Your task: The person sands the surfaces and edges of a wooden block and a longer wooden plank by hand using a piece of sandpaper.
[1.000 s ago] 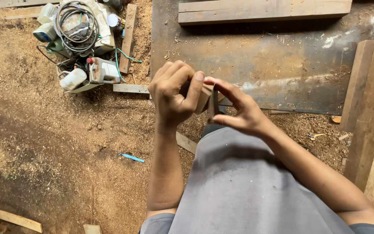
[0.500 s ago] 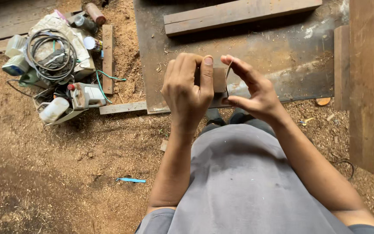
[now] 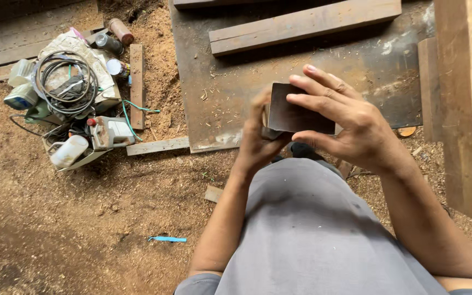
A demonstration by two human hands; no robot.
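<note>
- The floor (image 3: 83,218) is bare earth thick with sawdust and wood chips, darker toward the lower left.
- A large dark flat sheet (image 3: 236,93) lies on the ground ahead, scattered with shavings; a long wooden plank (image 3: 301,24) rests across its far part, and a second board is cut off at the top edge.
- A pale timber beam (image 3: 465,104) runs down the right side, its ends out of frame.
- At upper left sits a heap of gear: a coiled black cable (image 3: 61,79) on a crumpled sack, a few cans (image 3: 113,35), a white plastic bottle (image 3: 69,151) and a small power tool (image 3: 107,132) whose kind is hard to make out.
- A thin wooden strip (image 3: 157,146) lies along the sheet's near edge, and a small blue object (image 3: 167,239) lies alone in the sawdust.
- The right hand (image 3: 350,125) holds a small dark rectangular block (image 3: 299,116) in front of the body, fingers stretched over its top face and thumb beneath.
- The left hand (image 3: 258,142) is blurred; it curls around the block's left end, and how firmly it grips cannot be told.
- The block's underside and right end are hidden by the hands, and the grey-clad lap (image 3: 312,235) covers the ground below.
</note>
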